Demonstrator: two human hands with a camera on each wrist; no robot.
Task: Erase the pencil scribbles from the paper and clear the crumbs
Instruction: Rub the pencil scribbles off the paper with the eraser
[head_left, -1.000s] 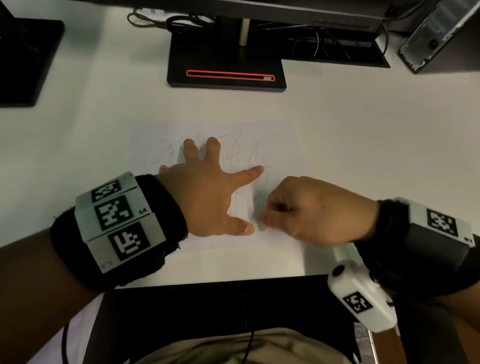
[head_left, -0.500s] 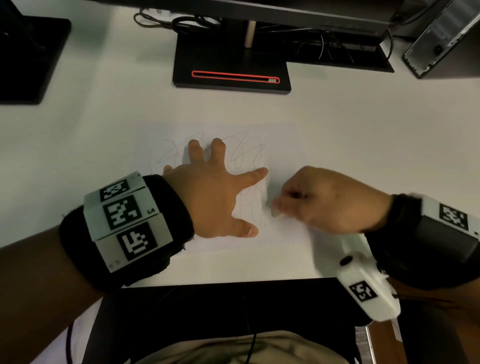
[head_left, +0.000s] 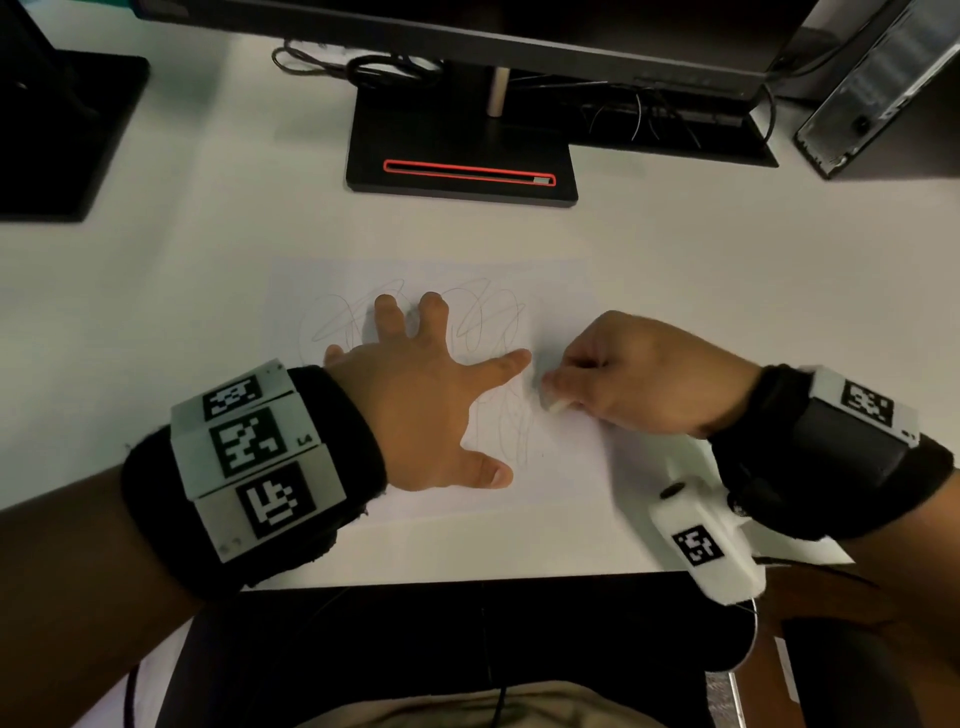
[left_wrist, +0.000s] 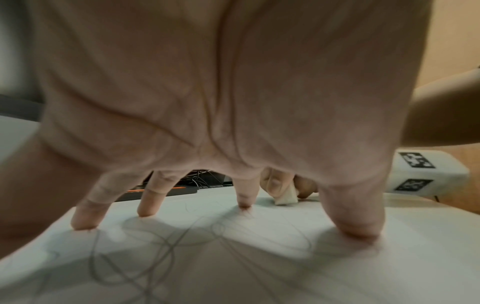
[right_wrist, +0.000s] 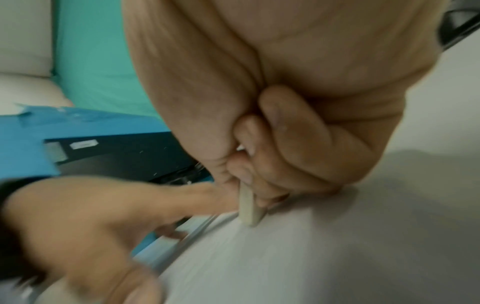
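A white sheet of paper (head_left: 563, 457) with grey pencil scribbles (head_left: 485, 317) lies flat on the white desk. My left hand (head_left: 415, 395) is spread over it, fingertips (left_wrist: 359, 232) pressing the sheet down. My right hand (head_left: 644, 379) pinches a small white eraser (head_left: 553, 404) with its lower edge on the paper, just right of my left index finger. From the left wrist view the eraser (left_wrist: 285, 198) shows between thumb and fingers; the right wrist view shows the eraser (right_wrist: 248, 207) edge-on against the sheet. I see no crumbs clearly.
A monitor stand (head_left: 462, 156) with a red-outlined slot sits behind the paper, cables beside it. Another dark base (head_left: 62, 140) is at far left, a computer case (head_left: 883, 88) at far right. The desk's front edge (head_left: 467, 579) runs close below my wrists.
My right hand with the eraser has moved right and away from me across the paper, from beside my left thumb up near the index fingertip. The left hand stays pressed in place.
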